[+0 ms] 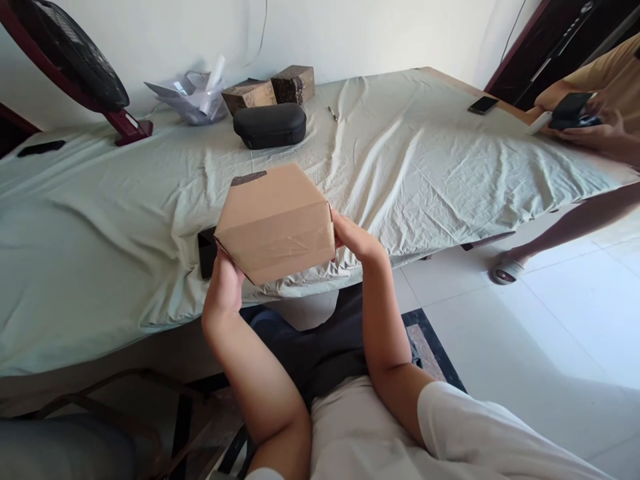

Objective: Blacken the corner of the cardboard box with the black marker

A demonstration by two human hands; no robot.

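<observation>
A brown cardboard box (275,223) is held up between my two hands, tilted, over the near edge of the cloth-covered table. My left hand (227,283) grips its lower left corner, with the fingers mostly hidden behind and under it. On the right end, my right hand (353,235) presses against the side, its fingers partly out of sight. A dark patch of tape or label shows on the box's far left edge. Behind its left corner, partly covered, lies a dark flat object (205,253) that looks like a phone.
A black zip case (270,125) and two taped cardboard boxes (293,85) sit farther back, beside a clear plastic bag (193,97). A fan (125,123) stands at left. A phone (483,105) lies near the right end, where another person's hands (595,130) hold a dark device.
</observation>
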